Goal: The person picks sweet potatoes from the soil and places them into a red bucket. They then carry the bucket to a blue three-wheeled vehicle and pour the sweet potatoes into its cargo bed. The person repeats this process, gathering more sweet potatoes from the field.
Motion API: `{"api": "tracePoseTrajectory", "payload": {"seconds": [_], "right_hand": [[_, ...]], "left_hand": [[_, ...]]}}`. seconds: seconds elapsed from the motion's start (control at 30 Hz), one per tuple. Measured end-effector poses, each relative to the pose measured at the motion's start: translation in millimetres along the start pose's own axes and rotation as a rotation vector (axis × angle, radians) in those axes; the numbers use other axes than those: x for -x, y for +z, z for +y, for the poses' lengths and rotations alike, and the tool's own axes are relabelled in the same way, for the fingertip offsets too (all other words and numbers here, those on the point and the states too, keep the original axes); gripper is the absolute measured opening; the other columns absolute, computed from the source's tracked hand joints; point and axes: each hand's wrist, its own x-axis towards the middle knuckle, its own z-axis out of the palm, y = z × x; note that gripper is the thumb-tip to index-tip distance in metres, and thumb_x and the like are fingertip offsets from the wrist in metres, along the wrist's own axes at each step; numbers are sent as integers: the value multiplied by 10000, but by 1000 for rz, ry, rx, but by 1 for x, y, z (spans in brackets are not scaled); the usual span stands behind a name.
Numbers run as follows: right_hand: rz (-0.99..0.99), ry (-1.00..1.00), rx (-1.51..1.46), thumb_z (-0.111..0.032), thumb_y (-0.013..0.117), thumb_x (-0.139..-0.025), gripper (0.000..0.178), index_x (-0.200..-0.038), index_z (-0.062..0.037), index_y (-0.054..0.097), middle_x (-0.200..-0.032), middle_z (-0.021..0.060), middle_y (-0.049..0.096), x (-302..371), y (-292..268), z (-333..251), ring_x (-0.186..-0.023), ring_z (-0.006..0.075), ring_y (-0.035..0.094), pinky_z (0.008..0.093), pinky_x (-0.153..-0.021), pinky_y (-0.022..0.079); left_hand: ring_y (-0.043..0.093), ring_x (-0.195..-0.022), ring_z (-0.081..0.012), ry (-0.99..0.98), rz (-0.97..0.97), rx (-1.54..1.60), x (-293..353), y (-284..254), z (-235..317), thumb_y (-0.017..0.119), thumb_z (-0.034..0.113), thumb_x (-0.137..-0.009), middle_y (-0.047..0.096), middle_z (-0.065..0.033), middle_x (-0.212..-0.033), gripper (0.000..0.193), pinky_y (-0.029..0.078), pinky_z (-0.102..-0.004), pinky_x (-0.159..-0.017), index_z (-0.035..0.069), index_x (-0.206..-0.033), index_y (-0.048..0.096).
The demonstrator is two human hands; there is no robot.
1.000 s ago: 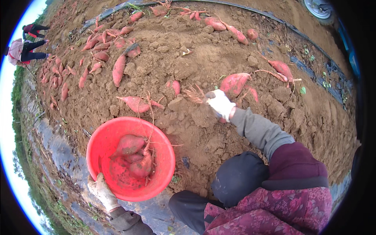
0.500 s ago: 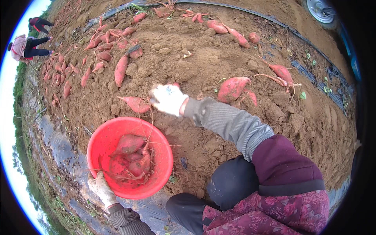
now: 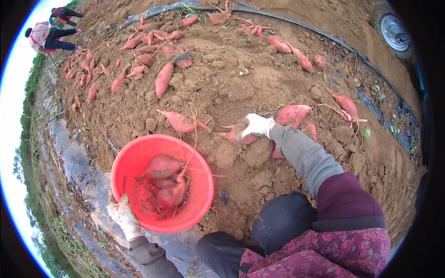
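My gloved left hand [image 3: 123, 217] grips the rim of a red plastic basin [image 3: 207, 173] at its lower left. Inside the basin lie several soil-covered sweet potatoes [image 3: 163, 167] with long thin roots. Out over the dug soil, my gloved right hand [image 3: 257, 127] is closed round a dirty sweet potato [image 3: 228, 135], whose tapered end points left. A large sweet potato [image 3: 293, 115] lies just to the right of that hand. Between the hand and the basin, another sweet potato [image 3: 178, 121] rests on the soil, just above the rim.
Many sweet potatoes [image 3: 164, 79] lie scattered over the loose soil, mostly at the far left. Black plastic film [image 3: 85, 160] runs along the left. Two people [image 3: 58, 37] bend over at the upper left. A vehicle wheel [image 3: 394, 32] stands at the upper right.
My right hand has moved right and down, from near the sweet potato above the basin onto another one. My left hand still holds the rim; the whole view has shifted slightly.
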Motion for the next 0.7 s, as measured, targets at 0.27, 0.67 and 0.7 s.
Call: {"api": "tracePoseTrajectory", "payload": {"seconds": [0.27, 0.67, 0.7], "right_hand": [[-129, -368, -532, -423, 837, -777, 588, -1150, 3, 678, -866, 106, 707, 45, 61, -145, -777, 172, 665, 312, -688, 521], [563, -471, 542, -212, 738, -749, 711, -1415, -61, 539, -1357, 180, 580, -128, 78, -127, -1235, 367, 565, 506, -1006, 474], [518, -318, 292, -176, 741, -746, 631, -1345, -48, 592, -1239, 154, 645, -126, 75, -124, -1147, 324, 622, 457, -956, 509]], "left_hand": [[657, -928, -228, 28, 4, -16, 2, 1, 4, 629, -8, -868, 721, -182, -1094, 400, 531, -366, -873, -108, -1255, 621], [649, -928, -209, -34, -13, 53, 10, 3, 19, 631, 12, -894, 720, -159, -1090, 354, 524, -355, -875, -106, -1228, 632], [648, -929, -208, -50, 6, 26, 10, 3, 18, 630, 11, -894, 720, -159, -1092, 358, 523, -352, -880, -105, -1233, 632]]}}
